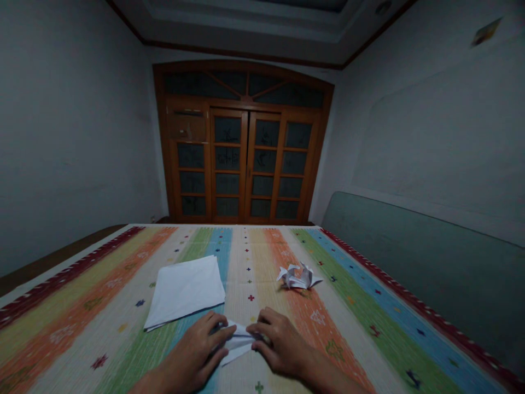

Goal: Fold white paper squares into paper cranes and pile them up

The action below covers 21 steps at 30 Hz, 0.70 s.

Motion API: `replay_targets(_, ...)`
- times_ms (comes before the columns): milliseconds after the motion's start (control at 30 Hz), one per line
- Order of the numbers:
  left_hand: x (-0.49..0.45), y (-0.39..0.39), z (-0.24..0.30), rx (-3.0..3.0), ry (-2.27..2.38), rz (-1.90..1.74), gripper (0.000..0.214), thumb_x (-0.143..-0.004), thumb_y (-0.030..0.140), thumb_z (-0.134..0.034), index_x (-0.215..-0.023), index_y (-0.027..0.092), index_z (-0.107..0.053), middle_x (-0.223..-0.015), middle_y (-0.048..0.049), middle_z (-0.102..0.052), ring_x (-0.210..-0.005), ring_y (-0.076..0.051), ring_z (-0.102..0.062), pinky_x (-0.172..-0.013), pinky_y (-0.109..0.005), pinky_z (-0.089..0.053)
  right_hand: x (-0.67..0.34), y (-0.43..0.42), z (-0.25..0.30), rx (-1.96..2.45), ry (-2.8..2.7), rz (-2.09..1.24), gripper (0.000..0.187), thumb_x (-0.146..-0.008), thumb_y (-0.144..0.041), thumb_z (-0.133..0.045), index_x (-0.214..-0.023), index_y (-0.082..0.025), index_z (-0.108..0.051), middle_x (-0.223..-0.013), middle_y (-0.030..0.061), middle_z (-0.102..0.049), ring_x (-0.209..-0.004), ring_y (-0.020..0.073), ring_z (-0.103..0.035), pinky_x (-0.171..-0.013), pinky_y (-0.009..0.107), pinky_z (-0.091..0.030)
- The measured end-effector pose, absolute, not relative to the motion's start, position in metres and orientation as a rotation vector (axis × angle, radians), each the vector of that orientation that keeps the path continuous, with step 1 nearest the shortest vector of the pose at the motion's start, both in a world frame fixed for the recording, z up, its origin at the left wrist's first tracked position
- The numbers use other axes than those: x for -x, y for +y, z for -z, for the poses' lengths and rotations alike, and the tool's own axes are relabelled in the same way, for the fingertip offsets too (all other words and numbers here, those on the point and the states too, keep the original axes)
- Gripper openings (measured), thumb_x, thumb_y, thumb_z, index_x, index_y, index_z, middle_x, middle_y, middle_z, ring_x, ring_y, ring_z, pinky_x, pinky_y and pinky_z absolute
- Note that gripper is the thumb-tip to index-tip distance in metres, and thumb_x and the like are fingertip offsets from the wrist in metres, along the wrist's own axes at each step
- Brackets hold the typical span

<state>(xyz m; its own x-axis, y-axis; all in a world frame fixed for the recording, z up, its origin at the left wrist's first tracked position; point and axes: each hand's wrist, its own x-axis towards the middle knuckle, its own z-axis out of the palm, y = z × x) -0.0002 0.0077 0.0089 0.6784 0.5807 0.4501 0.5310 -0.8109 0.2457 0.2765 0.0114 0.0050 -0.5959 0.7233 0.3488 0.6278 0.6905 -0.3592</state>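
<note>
Small folded white paper piece (240, 345) is on the striped multicolour cloth (250, 273) covering the table, near edge, dead centre between both hands; take it as the clock centre, 12 pointing away from the person. Left hand (207, 350) has it from 9, right hand (283, 342) from 3. Both hands narrow, bent fingers closed on the paper, thumbs on the 6 side, fingertips toward 12. Neither hand is nearer: both in contact, only a short stretch of paper showing between them. Long axis looks roughly 9-to-3, lower edge tipping a bit toward 8-to-2; my read only, since fingers hide both ends. Layers and creases visible in the gap, count not readable. Flat stack of white rectangular paper sheets (186, 290) lies between 10 and 11, just beyond left hand, so left is the closer one there. Pointed, angular folded white paper shapes (298, 276) sit between 1 and 2, nearer right hand but apart from it; can't tell if that's one piece or several.
</note>
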Motion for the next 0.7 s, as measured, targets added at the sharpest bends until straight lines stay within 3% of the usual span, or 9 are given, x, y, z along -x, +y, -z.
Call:
replay_targets(167, -0.0023, 0.0036, -0.0145, -2.793, 0.903, -0.894, 0.039, -0.095, 0.012, -0.060, -0.129, 0.030, -0.066, -0.127, -0.0103, -0.064, -0.114, -0.029, -0.062, -0.098, -0.041, -0.055, -0.2771, 0.0098, -0.0082, 1.042, -2.379, -0.379, 0.031, -0.087, -0.019, -0.068, -0.118, -0.020, -0.068, -0.104, 0.0091, -0.069, -0.097, 0.0252, -0.064, -0.083, 0.034, -0.048)
replay_targets(367, -0.0044, 0.0048, -0.0104, -2.829, 0.893, -0.926, 0.019, -0.101, 0.014, -0.056, -0.105, 0.025, -0.070, -0.110, -0.0090, -0.063, -0.098, -0.025, -0.062, -0.084, -0.035, -0.054, -0.2751, 0.0123, -0.0044, 1.099, -2.327, -0.361, 0.011, -0.086, -0.012, -0.065, -0.092, -0.018, -0.072, -0.091, 0.0069, -0.068, -0.086, 0.0214, -0.064, -0.075, 0.029, -0.045)
replay_targets(567, -0.0052, 0.0053, -0.0099, -2.886, 0.830, -0.873, 0.026, -0.105, 0.013, -0.043, -0.100, 0.022, -0.068, -0.101, -0.0087, -0.066, -0.087, -0.022, -0.063, -0.074, -0.030, -0.052, -0.2734, 0.0133, -0.0028, 1.086, -2.303, -0.325, 0.007, -0.081, -0.011, -0.065, -0.081, -0.017, -0.067, -0.083, 0.0048, -0.064, -0.079, 0.0193, -0.060, -0.069, 0.028, -0.041)
replay_targets(700, -0.0047, 0.0039, -0.0149, -2.844, 0.752, -0.811, 0.023, -0.099, 0.008, -0.048, -0.103, 0.022, -0.066, -0.115, -0.0100, -0.072, -0.103, -0.025, -0.067, -0.087, -0.035, -0.056, -0.2733, 0.0144, -0.0044, 1.107, -2.292, -0.395, 0.009, -0.077, -0.009, -0.064, -0.074, -0.018, -0.063, -0.080, 0.0033, -0.062, -0.078, 0.0192, -0.058, -0.069, 0.028, -0.041)
